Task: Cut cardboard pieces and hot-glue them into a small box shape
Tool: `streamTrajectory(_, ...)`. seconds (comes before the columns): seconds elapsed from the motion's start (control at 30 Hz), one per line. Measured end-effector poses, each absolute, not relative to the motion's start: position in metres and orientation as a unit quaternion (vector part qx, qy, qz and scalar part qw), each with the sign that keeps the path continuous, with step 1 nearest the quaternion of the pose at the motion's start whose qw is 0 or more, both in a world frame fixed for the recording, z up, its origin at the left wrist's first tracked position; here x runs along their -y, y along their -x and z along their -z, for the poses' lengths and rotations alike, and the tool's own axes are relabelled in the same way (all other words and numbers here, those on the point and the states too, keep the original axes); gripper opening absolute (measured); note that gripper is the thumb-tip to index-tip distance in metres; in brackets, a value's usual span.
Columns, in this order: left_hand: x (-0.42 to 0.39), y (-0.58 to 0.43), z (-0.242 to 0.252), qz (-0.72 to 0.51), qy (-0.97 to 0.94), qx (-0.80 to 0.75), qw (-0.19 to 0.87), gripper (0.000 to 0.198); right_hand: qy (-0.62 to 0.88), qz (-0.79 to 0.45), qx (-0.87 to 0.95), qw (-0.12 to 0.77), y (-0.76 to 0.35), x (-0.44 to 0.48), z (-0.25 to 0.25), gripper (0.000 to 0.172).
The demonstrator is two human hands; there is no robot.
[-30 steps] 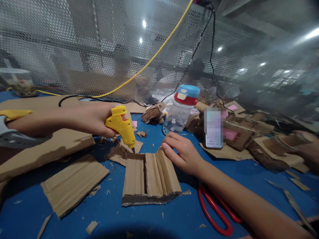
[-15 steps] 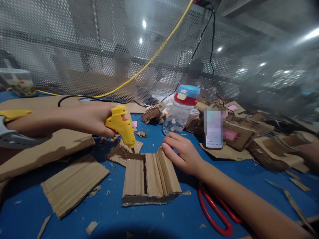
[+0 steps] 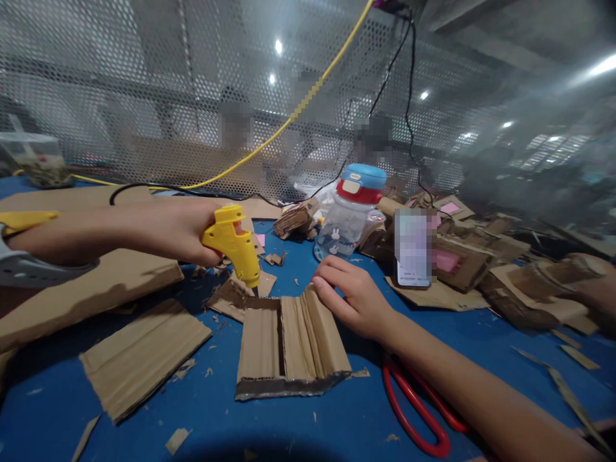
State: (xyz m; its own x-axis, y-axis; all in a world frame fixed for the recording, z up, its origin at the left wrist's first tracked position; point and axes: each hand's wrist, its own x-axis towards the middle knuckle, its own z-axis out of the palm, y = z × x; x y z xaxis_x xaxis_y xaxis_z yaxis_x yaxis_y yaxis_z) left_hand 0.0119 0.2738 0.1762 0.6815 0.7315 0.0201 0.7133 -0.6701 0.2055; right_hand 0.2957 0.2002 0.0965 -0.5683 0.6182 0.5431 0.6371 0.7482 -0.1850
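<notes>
My left hand [image 3: 185, 231] is closed round a yellow glue gun [image 3: 233, 247], whose nozzle points down at the far left corner of a folded cardboard piece [image 3: 289, 343] on the blue table. My right hand [image 3: 353, 298] rests on the right far edge of that cardboard piece, fingers curled and pressing against it. The cardboard has ridges and a slot down its middle.
Red-handled scissors [image 3: 416, 414] lie under my right forearm. A clear bottle [image 3: 351, 215] with a red and blue cap stands behind. A phone [image 3: 412, 250] leans on cardboard scraps at right. Loose cardboard sheets [image 3: 142, 353] lie at left. A perforated metal screen backs the table.
</notes>
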Motion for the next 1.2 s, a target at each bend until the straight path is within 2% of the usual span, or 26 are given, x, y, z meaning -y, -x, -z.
streamTrajectory(0.87, -0.2738, -0.0053, -0.1776, -0.048, -0.904, -0.403, 0.132, 0.035, 0.357, 0.017, 0.884, 0.303, -0.2958, -0.2007, -0.0955, 0.030)
streamTrajectory(1.2, -0.2695, -0.0068, -0.1823, -0.039, -0.903, -0.418, 0.097, 0.029, 0.352, 0.025, 0.884, 0.306, -0.2958, -0.2005, -0.0956, 0.030)
